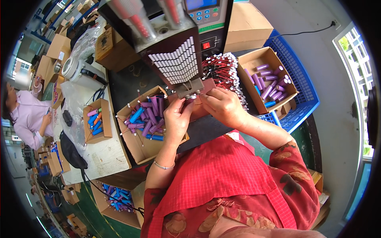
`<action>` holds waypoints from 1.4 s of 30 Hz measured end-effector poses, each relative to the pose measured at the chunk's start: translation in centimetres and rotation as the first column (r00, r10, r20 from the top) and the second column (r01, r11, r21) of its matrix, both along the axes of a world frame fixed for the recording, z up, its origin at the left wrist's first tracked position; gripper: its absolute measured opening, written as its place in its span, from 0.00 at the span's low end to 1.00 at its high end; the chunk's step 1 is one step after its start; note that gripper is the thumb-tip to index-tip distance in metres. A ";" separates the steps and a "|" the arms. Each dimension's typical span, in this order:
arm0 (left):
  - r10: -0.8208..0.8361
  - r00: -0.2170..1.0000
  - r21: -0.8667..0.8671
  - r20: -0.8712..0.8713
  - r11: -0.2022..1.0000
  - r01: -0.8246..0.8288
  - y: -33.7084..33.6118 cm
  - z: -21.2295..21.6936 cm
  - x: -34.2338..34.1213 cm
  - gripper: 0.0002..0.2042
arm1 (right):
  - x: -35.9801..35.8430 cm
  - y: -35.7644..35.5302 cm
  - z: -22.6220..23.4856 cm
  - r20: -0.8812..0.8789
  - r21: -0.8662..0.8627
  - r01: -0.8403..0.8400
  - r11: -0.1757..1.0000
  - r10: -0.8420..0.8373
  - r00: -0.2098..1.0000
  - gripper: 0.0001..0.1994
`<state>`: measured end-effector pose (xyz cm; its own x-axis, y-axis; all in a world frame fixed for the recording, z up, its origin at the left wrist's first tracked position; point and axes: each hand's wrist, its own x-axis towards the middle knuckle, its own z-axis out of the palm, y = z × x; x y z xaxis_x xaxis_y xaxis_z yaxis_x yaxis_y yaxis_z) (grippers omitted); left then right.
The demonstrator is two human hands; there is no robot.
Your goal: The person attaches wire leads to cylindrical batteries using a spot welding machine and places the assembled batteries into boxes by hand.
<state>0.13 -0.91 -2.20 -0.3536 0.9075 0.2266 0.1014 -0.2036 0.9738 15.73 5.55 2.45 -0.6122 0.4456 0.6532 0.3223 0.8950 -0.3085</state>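
Both hands met at the centre of the head view, under the metal head [189, 89] of a bench machine. The left hand [177, 116] had its fingers curled, pinching a small purple cylindrical cell [186, 101] from below; the right hand [222, 105] had its grip pressed together on the same spot from 3 o'clock, fingertips touching the metal head. Most of the cell was hidden by fingers, only a purple sliver showed, so its long axis and pointing could not be told. Above the hands, at 12 o'clock, the machine carried a slanted rack of pale strips [177, 60] and a control panel [204, 14] with blue buttons. The surface [131, 85] was dark. At 9 o'clock of the hands stood an open cardboard box [143, 147] of purple and blue cells, lying at mixed angles, some with thin wires. At 2 o'clock lay a bundle of red wires [222, 67], and beyond it a second cardboard box [254, 63] of purple cells sitting in a blue plastic crate [305, 85]. Further to 9 o'clock a white bench [107, 152] held a small box of blue and orange cells [95, 121]. Another person in a pale shirt [29, 119] sat at the far left. The room looked like a workshop, stacked cartons, green floor, window at right.
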 end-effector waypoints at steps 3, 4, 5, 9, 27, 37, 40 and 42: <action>0.020 1.000 -0.059 -0.011 0.998 -0.020 -1.1 0.4 -0.6 0.08 | 0.4 -0.5 0.3 -0.010 -0.121 -0.071 0.990 0.070 0.997 0.13; 0.061 0.998 -0.059 -0.031 0.996 -0.063 -1.5 1.4 -0.9 0.12 | 0.6 -0.5 0.4 -0.147 -0.153 -0.129 0.980 0.107 0.983 0.15; 0.160 0.986 -0.057 0.041 0.986 -0.158 -2.1 1.3 -1.7 0.15 | 1.7 -0.3 0.6 -0.132 -0.200 -0.095 0.975 0.070 0.989 0.15; 0.481 0.739 0.172 -0.472 0.872 -0.458 -4.2 2.1 -5.4 0.25 | 9.7 4.5 2.3 0.114 -0.323 0.137 0.937 -0.105 0.988 0.11; -0.331 0.359 -0.056 0.873 0.663 0.747 3.6 2.6 13.7 0.15 | 14.3 6.9 4.3 0.282 -0.816 0.223 0.533 0.030 0.959 0.10; -0.173 0.401 -0.192 0.900 0.669 0.718 2.7 -1.0 12.8 0.05 | 13.5 13.3 -1.6 0.899 -0.312 0.802 0.510 -0.114 0.422 0.21; -0.175 0.390 -0.170 0.904 0.690 0.704 2.8 -1.0 12.6 0.04 | 13.8 14.1 -2.9 0.880 -0.355 0.784 0.510 -0.102 0.465 0.23; -0.197 0.381 -0.139 0.904 0.705 0.695 2.9 -1.2 12.2 0.04 | 14.3 14.1 -3.4 0.829 -0.426 0.729 0.536 -0.091 0.552 0.23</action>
<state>12.33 2.02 -3.40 0.3581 0.8639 -0.3541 -0.6969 0.4997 0.5144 30.07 19.66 -0.93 -0.2782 0.8430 -0.4603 0.9551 0.1918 -0.2260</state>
